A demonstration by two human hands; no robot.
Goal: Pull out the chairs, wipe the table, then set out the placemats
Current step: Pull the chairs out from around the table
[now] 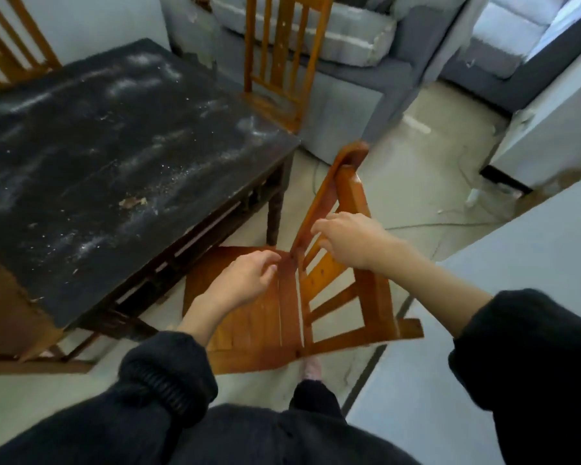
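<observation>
**Both hands at the near chair beside the dusty bench**

The near chair (282,307), orange-brown wood, stands at 5 o'clock from the bench (114,146), its seat partly under the bench edge and its slatted back toward the person. The right hand (353,239) rests on the upper part of the chair back, fingers (319,226) loosely curled over the rail; whether they truly clamp it cannot be told. The left hand (242,280) hovers over the seat next to the back, fingers relaxed and narrow, holding nothing. The dark bench top is streaked with white dust and crumbs. A 2nd chair (279,62) stands at the bench's 1 o'clock corner, a 3rd chair (10,52) at 11 o'clock. A grey sofa (349,45) sits behind.
</observation>
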